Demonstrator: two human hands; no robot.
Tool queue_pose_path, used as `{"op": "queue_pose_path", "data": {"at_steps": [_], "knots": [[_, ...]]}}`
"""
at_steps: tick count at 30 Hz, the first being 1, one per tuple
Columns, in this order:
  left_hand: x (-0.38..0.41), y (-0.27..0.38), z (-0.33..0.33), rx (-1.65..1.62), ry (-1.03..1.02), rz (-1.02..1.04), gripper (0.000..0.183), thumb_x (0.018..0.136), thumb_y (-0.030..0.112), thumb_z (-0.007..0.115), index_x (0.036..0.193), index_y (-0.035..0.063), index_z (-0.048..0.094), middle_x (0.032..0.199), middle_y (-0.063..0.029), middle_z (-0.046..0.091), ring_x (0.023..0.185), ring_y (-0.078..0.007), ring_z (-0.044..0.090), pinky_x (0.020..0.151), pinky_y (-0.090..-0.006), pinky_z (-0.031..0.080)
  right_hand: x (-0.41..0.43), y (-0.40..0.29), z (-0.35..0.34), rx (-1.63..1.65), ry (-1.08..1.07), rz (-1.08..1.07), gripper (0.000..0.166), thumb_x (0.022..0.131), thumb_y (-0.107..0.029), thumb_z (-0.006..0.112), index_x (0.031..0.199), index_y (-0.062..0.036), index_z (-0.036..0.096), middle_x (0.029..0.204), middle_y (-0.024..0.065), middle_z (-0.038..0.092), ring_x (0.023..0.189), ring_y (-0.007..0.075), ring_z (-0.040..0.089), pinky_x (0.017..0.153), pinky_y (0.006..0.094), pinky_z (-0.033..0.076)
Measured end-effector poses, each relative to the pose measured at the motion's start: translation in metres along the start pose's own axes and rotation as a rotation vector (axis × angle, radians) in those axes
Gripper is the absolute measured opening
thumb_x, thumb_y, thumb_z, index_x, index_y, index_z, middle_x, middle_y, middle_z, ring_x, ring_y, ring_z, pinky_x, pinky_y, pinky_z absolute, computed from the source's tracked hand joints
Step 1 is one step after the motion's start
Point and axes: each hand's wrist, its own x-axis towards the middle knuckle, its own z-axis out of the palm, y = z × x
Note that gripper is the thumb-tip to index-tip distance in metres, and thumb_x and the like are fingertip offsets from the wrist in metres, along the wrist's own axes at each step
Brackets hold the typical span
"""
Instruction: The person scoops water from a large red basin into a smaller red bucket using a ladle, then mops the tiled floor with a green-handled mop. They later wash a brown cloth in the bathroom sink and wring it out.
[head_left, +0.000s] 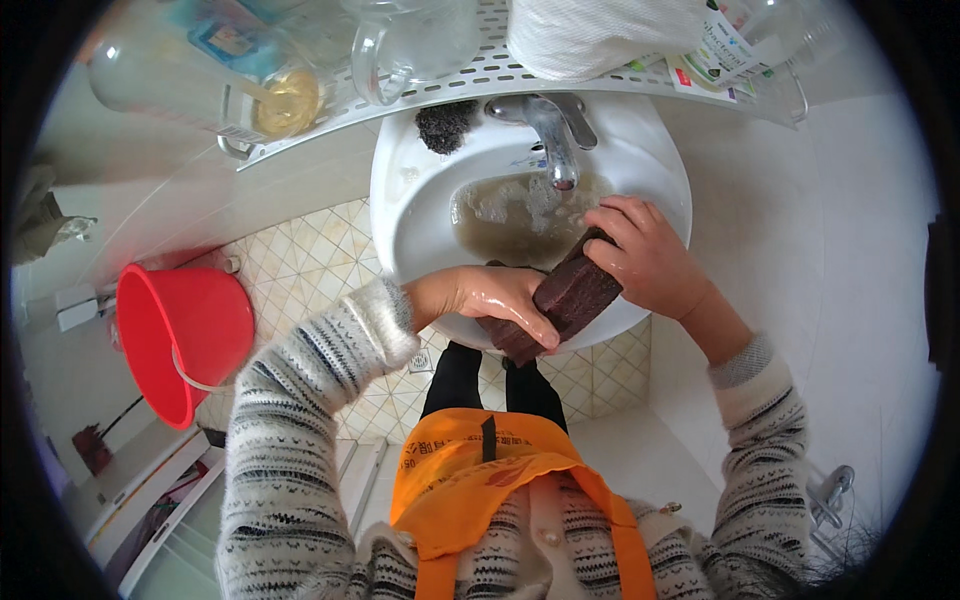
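Observation:
Both hands hold a dark maroon, wet, textured item (576, 298), perhaps a folded cloth or a soft case; which one I cannot tell. It hangs tilted over the front rim of a white ceramic washbasin (412, 217). My left hand (501, 294) grips its lower left part, thumb laid across the top and the other fingers hidden beneath. At the upper right end, my right hand (636, 253) curls its fingers over the edge. Both hands glisten with water. Murky brown water (495, 229) with foam stands in the basin.
A chrome faucet (555, 146) rises behind the water, with a dark steel-wool scrubber (445, 126) on the basin's back ledge. A perforated shelf (450, 88) above holds a glass mug (405, 56), a bottle (180, 90) and a white towel (592, 37). A red bucket (217, 322) is at left.

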Motion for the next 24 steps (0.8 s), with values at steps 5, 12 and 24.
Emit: {"op": "queue_pose_path", "data": {"at_steps": [5,12,24], "knots": [[-0.001,0.016,-0.009,1.062,0.425,-0.183,0.046,0.073,0.024,0.074,0.109,-0.0003,0.059,0.092,-0.0167,0.068,0.087,-0.0323,0.067,0.081,-0.0394,0.051,-0.016,-0.010,0.036,0.390,-0.241,0.425,0.034,0.071,-0.010,0.070,0.101,-0.0041,0.056,0.100,0.0138,0.064,0.088,0.0346,0.061,0.075,0.0406,0.051],[-0.002,0.014,-0.031,1.752,0.700,-0.018,0.012,0.080,0.016,0.060,0.089,0.0081,0.059,0.077,-0.0113,0.065,0.076,-0.0276,0.065,0.073,-0.0394,0.046,-0.011,-0.027,0.089,0.969,-0.078,0.780,0.040,0.070,-0.010,0.075,0.104,-0.0019,0.055,0.095,0.0130,0.066,0.087,0.0271,0.065,0.075,0.0360,0.051],[0.004,0.020,-0.063,1.978,0.764,0.388,0.012,0.076,0.017,0.057,0.086,0.0125,0.054,0.073,-0.0022,0.058,0.073,-0.0204,0.060,0.073,-0.0339,0.042,0.017,-0.078,0.110,2.523,0.096,1.068,0.019,0.076,-0.010,0.063,0.093,-0.0076,0.054,0.071,0.0004,0.049,0.060,0.0114,0.045,0.047,0.0265,0.034]]}}
